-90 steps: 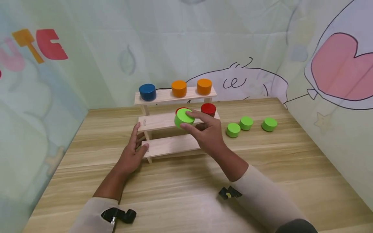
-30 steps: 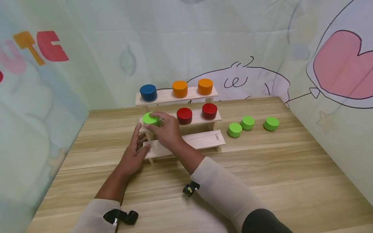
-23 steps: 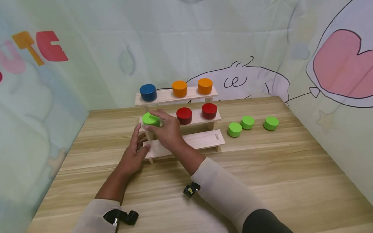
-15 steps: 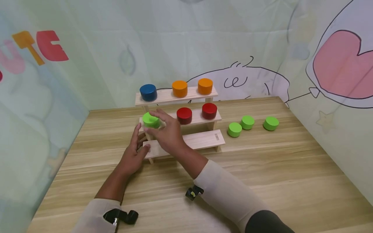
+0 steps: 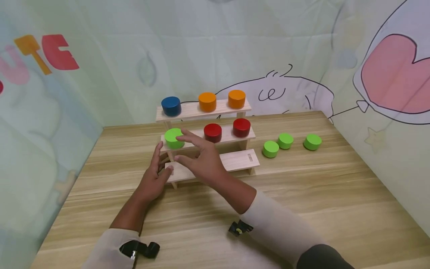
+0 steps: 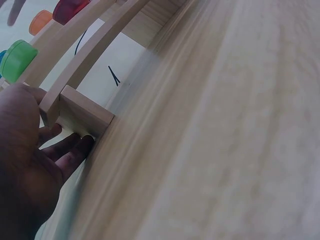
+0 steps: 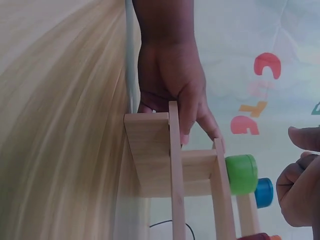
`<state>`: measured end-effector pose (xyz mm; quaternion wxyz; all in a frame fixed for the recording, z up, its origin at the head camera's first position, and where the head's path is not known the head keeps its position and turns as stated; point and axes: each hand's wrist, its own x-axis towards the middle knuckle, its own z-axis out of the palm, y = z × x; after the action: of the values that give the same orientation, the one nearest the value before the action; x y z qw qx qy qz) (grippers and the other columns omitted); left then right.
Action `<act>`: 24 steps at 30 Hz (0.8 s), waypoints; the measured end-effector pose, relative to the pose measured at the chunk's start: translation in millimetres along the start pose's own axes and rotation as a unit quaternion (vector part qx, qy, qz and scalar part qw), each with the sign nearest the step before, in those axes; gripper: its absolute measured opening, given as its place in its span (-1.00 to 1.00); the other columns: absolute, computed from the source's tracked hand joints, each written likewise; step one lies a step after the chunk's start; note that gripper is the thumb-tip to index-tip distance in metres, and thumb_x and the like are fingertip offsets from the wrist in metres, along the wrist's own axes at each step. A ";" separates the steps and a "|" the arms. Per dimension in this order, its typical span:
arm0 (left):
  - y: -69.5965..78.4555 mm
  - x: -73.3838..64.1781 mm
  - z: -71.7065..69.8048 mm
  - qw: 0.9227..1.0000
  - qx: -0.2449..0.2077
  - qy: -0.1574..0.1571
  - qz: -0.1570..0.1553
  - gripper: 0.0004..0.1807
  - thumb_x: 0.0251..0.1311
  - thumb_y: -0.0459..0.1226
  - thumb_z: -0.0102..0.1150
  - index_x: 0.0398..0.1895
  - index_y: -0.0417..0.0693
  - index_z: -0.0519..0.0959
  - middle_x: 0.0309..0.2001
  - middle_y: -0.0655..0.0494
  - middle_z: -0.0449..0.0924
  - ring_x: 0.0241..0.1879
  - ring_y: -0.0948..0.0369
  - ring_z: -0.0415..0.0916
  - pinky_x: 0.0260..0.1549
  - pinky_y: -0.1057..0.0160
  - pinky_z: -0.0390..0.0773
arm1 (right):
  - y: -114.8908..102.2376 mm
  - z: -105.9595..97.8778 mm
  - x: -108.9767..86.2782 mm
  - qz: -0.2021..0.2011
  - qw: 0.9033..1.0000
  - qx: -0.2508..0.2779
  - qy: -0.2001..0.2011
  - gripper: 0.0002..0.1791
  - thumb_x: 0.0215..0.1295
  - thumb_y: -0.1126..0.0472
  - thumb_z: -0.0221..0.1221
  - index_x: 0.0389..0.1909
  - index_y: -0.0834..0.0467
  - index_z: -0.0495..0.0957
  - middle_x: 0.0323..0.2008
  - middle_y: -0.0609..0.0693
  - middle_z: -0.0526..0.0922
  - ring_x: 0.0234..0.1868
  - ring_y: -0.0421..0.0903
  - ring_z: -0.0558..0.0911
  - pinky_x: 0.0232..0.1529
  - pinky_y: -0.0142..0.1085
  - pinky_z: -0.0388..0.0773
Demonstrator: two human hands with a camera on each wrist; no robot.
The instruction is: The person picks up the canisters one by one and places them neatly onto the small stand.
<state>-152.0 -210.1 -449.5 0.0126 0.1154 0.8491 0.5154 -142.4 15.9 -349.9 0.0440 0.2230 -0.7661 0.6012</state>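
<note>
A three-tier wooden stand [image 5: 236,161] bears round coloured blocks. My left hand [image 5: 151,181] holds its left end, thumb on the lowest shelf and index finger at the middle shelf's edge; in the left wrist view other fingers [image 6: 75,155] bend behind the side panel. At the middle shelf's left end sits a green block [image 5: 173,139]. My right hand [image 5: 205,158] is just right of it, thumb and index finger spread and holding nothing; in the right wrist view a gap separates this hand [image 7: 302,187] from the green block [image 7: 241,174]. Two red blocks [image 5: 212,133] [image 5: 242,127] share that shelf.
The top shelf carries a blue block [image 5: 171,106] and two orange blocks [image 5: 207,102] [image 5: 236,99]. Right of the stand, three green blocks [image 5: 270,149] [image 5: 285,141] [image 5: 312,142] lie on the wooden table [image 5: 188,231]. A printed cloth [image 5: 134,56] hangs behind.
My right hand carried the green block left to the middle shelf's left end, set it down, let go and drew back slightly right. The left hand has stayed at the stand's end.
</note>
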 end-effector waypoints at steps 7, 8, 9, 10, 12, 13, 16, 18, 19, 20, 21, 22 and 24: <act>-3.5 1.7 0.6 1.000 0.002 0.002 0.001 -0.05 0.71 -0.16 -0.03 0.76 0.72 -0.41 0.74 -0.28 0.06 0.66 -0.40 0.19 0.54 -0.48 0.27 | -4.1 -21.8 -16.3 -0.050 0.999 0.000 -0.016 -0.43 0.35 0.39 0.47 0.38 0.18 0.67 0.58 -0.05 0.52 -0.48 -0.17 0.61 -0.53 -0.49 0.28; -3.4 1.7 0.3 1.000 0.002 0.003 -0.001 -0.04 0.71 -0.16 -0.03 0.76 0.72 -0.41 0.74 -0.28 0.07 0.66 -0.39 0.18 0.54 -0.48 0.26 | -4.9 -24.8 -18.0 -0.057 0.998 0.002 -0.020 -0.44 0.35 0.39 0.47 0.37 0.19 0.67 0.57 -0.03 0.53 -0.62 -0.16 0.43 -0.55 -0.47 0.24; -3.3 1.7 -0.1 1.000 0.004 0.003 -0.003 -0.04 0.70 -0.16 -0.03 0.76 0.73 -0.42 0.74 -0.28 0.06 0.66 -0.39 0.18 0.55 -0.48 0.24 | -5.4 -27.7 -19.5 -0.065 0.998 0.004 -0.024 -0.44 0.34 0.39 0.48 0.36 0.20 0.68 0.56 -0.02 0.55 -0.69 -0.13 0.29 -0.56 -0.46 0.23; -3.2 1.6 -0.4 1.000 0.004 0.003 -0.005 -0.04 0.70 -0.16 -0.03 0.76 0.73 -0.42 0.74 -0.28 0.06 0.66 -0.39 0.17 0.55 -0.48 0.24 | -5.9 -30.4 -20.9 -0.073 0.997 0.006 -0.026 -0.45 0.34 0.39 0.48 0.35 0.21 0.69 0.55 0.00 0.56 -0.72 -0.12 0.22 -0.57 -0.45 0.22; -2.9 1.3 -1.2 1.000 0.003 0.004 -0.009 -0.04 0.71 -0.16 -0.03 0.76 0.74 -0.42 0.74 -0.28 0.06 0.67 -0.39 0.16 0.55 -0.48 0.24 | -7.0 -35.8 -23.9 -0.089 0.996 0.013 -0.029 -0.47 0.33 0.40 0.49 0.33 0.22 0.70 0.53 0.04 0.58 -0.75 -0.12 0.21 -0.59 -0.42 0.21; -2.8 1.1 -1.5 1.000 0.002 0.004 -0.010 -0.04 0.71 -0.16 -0.03 0.76 0.74 -0.42 0.74 -0.28 0.06 0.67 -0.38 0.16 0.55 -0.48 0.24 | -7.7 -38.7 -25.5 -0.097 0.995 0.014 -0.028 -0.47 0.32 0.40 0.49 0.32 0.23 0.70 0.51 0.05 0.60 -0.75 -0.11 0.20 -0.60 -0.41 0.21; -2.1 -0.1 -2.1 1.000 -0.003 0.005 -0.010 -0.04 0.71 -0.17 -0.03 0.76 0.71 -0.41 0.75 -0.28 0.05 0.67 -0.38 0.15 0.55 -0.48 0.25 | -8.9 -47.4 -30.1 -0.119 0.992 0.017 -0.026 -0.50 0.32 0.42 0.48 0.29 0.25 0.71 0.49 0.08 0.61 -0.76 -0.13 0.21 -0.62 -0.39 0.19; -1.4 -1.0 -2.1 1.000 -0.006 0.005 -0.007 -0.04 0.70 -0.18 -0.03 0.77 0.68 -0.41 0.74 -0.29 0.04 0.67 -0.39 0.15 0.54 -0.47 0.26 | -8.7 -54.0 -33.3 -0.128 0.991 0.019 -0.024 -0.52 0.33 0.42 0.47 0.27 0.26 0.72 0.49 0.08 0.62 -0.74 -0.19 0.21 -0.62 -0.38 0.20; -1.1 -1.4 -1.9 1.000 -0.007 0.006 -0.005 -0.04 0.70 -0.19 -0.03 0.78 0.66 -0.41 0.74 -0.30 0.04 0.67 -0.39 0.15 0.54 -0.47 0.27 | -8.9 -57.6 -35.0 -0.128 0.991 0.022 -0.023 -0.53 0.34 0.42 0.46 0.27 0.26 0.72 0.49 0.07 0.62 -0.68 -0.25 0.37 -0.61 -0.40 0.27; -0.9 -1.8 -1.6 1.000 -0.010 0.007 -0.001 -0.04 0.70 -0.20 -0.03 0.78 0.64 -0.40 0.74 -0.31 0.04 0.67 -0.40 0.15 0.53 -0.47 0.28 | -9.2 -61.3 -37.1 -0.125 0.992 0.026 -0.022 -0.53 0.35 0.42 0.45 0.27 0.25 0.72 0.50 0.05 0.61 -0.57 -0.30 0.54 -0.57 -0.42 0.38; -0.6 -2.1 -1.2 1.000 -0.012 0.007 0.002 -0.04 0.70 -0.21 -0.03 0.79 0.63 -0.40 0.74 -0.31 0.04 0.67 -0.40 0.15 0.53 -0.47 0.29 | -8.9 -65.1 -39.1 -0.121 0.992 0.027 -0.020 -0.54 0.36 0.41 0.44 0.28 0.24 0.72 0.50 0.03 0.61 -0.39 -0.33 0.69 -0.51 -0.44 0.49; -0.4 -2.1 -0.7 1.000 -0.015 0.007 0.006 -0.04 0.71 -0.22 -0.03 0.79 0.61 -0.40 0.74 -0.31 0.05 0.67 -0.40 0.16 0.52 -0.46 0.29 | -8.4 -69.3 -41.5 -0.116 0.993 0.029 -0.016 -0.54 0.37 0.41 0.43 0.28 0.23 0.72 0.50 0.01 0.62 -0.17 -0.32 0.78 -0.46 -0.43 0.58; -0.7 -1.9 0.4 1.000 -0.020 0.006 0.012 -0.04 0.71 -0.23 -0.03 0.80 0.59 -0.39 0.74 -0.31 0.05 0.67 -0.39 0.16 0.52 -0.45 0.30 | -7.2 -77.9 -47.1 -0.101 0.994 0.032 -0.008 -0.54 0.38 0.41 0.42 0.29 0.21 0.72 0.50 -0.02 0.62 0.23 -0.26 0.76 -0.31 -0.39 0.73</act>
<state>-150.2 -210.4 -450.4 0.0041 0.1223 0.8371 0.5332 -112.9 101.5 -338.0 0.0912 0.3058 -0.7204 0.6158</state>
